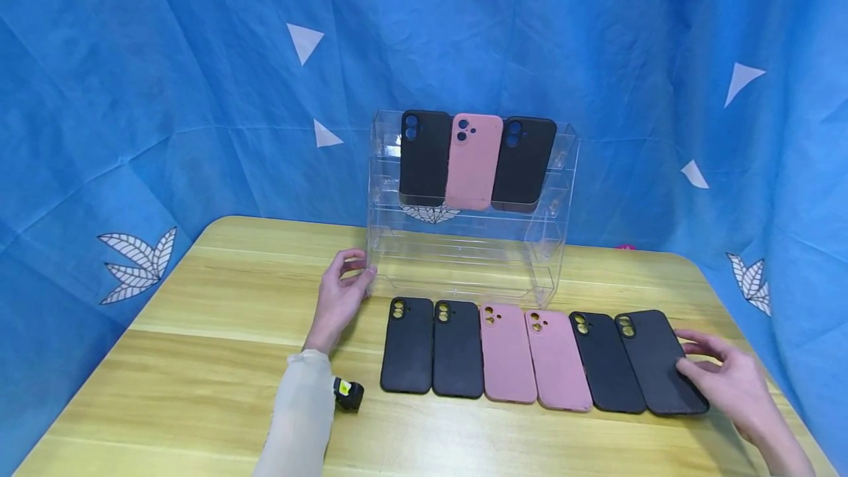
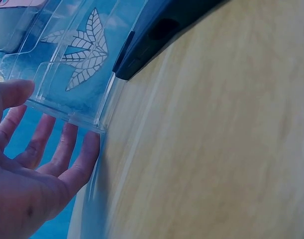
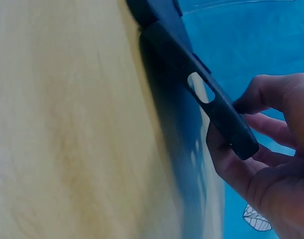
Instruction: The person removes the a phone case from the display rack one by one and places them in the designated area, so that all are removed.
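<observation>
While the left hand [image 1: 339, 297] touches shelving [image 1: 460, 249], the right [image 1: 727, 383] pinches a case [image 1: 659, 365].

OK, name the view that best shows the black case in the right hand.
Head: it shows nearly the whole back of the black case, camera opening included, gripped at its right edge by the right hand. Right wrist shows it almost edge-on; left wrist doesn't show it.

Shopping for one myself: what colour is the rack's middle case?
The middle case is pink, clearest in head view.
</observation>
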